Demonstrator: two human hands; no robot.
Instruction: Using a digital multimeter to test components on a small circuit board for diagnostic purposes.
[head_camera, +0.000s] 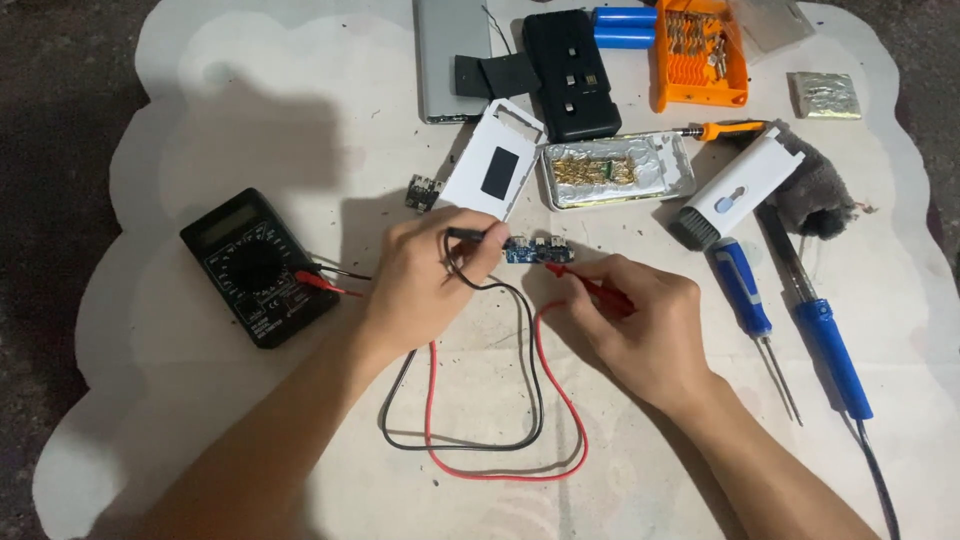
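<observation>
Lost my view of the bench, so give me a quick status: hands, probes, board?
Left hand pinches black probe, tip at blue circuit board. Right hand holds red probe, tip just below board. Multimeter left; nothing blocking.

The left hand (425, 275) hid part of the black probe (470, 234); the right hand (640, 325) hid the red probe's (590, 285) handle. Both tips at the small circuit board (540, 250) between them were too small to judge. The soldering iron's (825, 335) cord ran off the bottom edge.

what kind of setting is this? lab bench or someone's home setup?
Likely a makeshift home electronics repair spot, not a lab bench: a white sheet laid over a dark rough surface. A black multimeter lies by the left hand, a blue-handled soldering iron and an orange screwdriver bit case are nearby.
</observation>
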